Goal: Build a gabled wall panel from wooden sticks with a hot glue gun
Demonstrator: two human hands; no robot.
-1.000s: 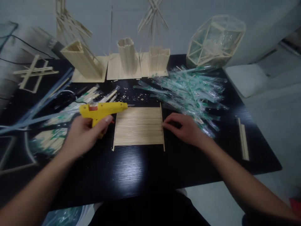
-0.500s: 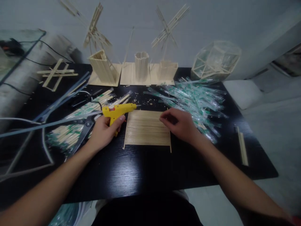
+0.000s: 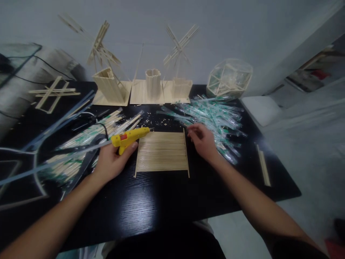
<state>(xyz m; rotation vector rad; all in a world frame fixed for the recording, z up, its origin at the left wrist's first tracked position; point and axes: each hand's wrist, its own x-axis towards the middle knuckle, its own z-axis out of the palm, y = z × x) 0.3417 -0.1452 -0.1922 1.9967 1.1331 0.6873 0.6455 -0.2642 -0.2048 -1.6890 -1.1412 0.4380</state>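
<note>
My left hand (image 3: 110,162) is wrapped round the grip of a yellow glue gun (image 3: 130,136). A pale glue stick (image 3: 88,147) runs out of its back, and its nozzle points right over the far left corner of a flat panel of thin wooden sticks (image 3: 161,153). That panel lies on the black table, with a cross stick along each side whose ends jut past the near edge. Just right of the panel's far right corner is my right hand (image 3: 202,142), fingers loosely curled and slightly apart, with nothing visible in them.
Packaged chopsticks (image 3: 81,144) lie left, beside dark-handled cutters (image 3: 86,162). Clear wrappers (image 3: 212,115) are heaped right. Stick models with bases (image 3: 111,88) stand along the back, near a faceted frame (image 3: 230,79). Loose sticks (image 3: 263,167) lie by the right edge.
My right hand has come off the panel's right edge and sits just beside it. My left hand keeps the glue gun near the far left corner. The whole view has shifted.
</note>
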